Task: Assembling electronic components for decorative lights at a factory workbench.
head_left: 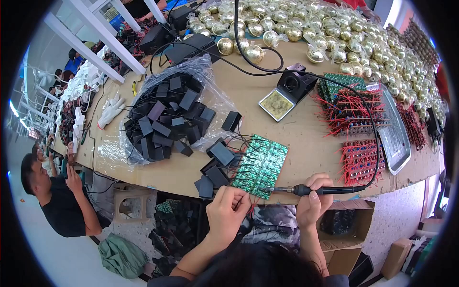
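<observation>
My right hand (pixel 314 198) is closed round the black handle of a soldering iron (pixel 301 190), its metal tip pointing left onto the near edge of a green circuit board panel (pixel 262 165). Beside that panel's near left corner, my left hand (pixel 228 210) pinches what looks like a thin black wire, mostly covered by the fingers. Several black wires run across the panel's left part from small black plastic boxes (pixel 215 174) lying just left of it. Red wire ends stick out below the panel's near edge.
A clear plastic bag (pixel 210 103) of black boxes lies left. Behind the panel sits a soldering iron stand (pixel 292 86) with a yellowish pad. Red-wired boards (pixel 362 162), a metal tray (pixel 399 138) and many gold round parts (pixel 334 36) fill the right and back. The iron's cable arches overhead. A co-worker (pixel 62 191) sits left.
</observation>
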Tool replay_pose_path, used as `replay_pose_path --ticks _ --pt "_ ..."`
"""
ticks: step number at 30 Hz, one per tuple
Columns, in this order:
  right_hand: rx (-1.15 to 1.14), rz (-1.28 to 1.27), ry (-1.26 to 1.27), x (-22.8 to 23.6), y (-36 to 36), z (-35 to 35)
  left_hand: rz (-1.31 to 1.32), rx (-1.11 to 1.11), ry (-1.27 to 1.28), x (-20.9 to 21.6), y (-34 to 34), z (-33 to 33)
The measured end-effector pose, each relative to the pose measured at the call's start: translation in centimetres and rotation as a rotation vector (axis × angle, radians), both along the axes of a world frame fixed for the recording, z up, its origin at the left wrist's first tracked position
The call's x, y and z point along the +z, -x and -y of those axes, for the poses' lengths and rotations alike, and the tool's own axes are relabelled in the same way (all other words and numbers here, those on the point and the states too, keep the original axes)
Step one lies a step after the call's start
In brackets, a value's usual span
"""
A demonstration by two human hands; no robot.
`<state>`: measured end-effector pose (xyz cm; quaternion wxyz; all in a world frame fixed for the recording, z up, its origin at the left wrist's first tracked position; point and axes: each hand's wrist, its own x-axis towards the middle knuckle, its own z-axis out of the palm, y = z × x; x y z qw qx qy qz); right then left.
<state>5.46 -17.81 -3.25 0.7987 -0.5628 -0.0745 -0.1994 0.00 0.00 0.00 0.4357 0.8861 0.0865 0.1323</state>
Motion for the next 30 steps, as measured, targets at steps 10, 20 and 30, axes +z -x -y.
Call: replay_pose_path --ticks 10,20,30 --pt "-0.014 0.001 -0.011 0.0 0.0 0.0 0.108 -0.016 -0.055 -0.3 0.6 0.0" --pt "0.002 0.008 -0.051 -0.4 0.0 0.3 0.480 -0.363 -0.307 -7.2 5.6 -0.9" --pt "0.003 -0.006 -0.075 -0.4 0.1 0.3 0.429 -0.460 -0.409 -8.3 4.4 -0.8"
